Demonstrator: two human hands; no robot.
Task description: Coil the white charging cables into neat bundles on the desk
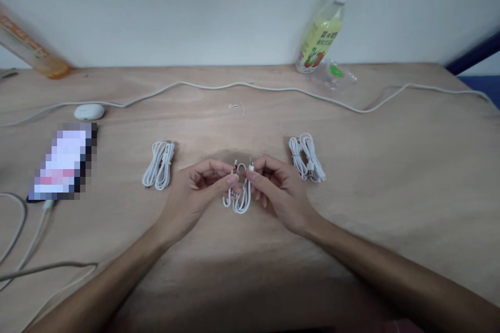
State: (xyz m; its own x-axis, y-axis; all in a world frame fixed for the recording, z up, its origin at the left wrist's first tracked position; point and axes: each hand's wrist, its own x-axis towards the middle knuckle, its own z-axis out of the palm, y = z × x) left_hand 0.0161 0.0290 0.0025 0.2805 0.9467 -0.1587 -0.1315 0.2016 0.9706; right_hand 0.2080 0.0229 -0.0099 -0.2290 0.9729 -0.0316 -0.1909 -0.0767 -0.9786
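Observation:
Between my two hands, just above the wooden table, is a white charging cable (pixel 242 203) gathered in loops. My left hand (pixel 209 183) pinches it with thumb and forefinger; a small orange-brown spot shows at the fingertips, too small to name. My right hand (pixel 279 187) grips the cable near a small white connector whose metal tip points up. Parts of the loops are hidden behind my fingers. One coiled white cable bundle (pixel 159 165) lies to the left of my hands. To the right rests another coiled bundle (pixel 307 157), with a plug showing at its lower end.
A long white cord (pixel 242 84) crosses the back of the table (pixel 390 177). At left are a phone (pixel 62 161) with a cable plugged in, a white earbud case (pixel 89 111) and an orange bottle (pixel 49 66). A yellow-green bottle (pixel 322 36) and clear plastic (pixel 344 78) stand near the wall.

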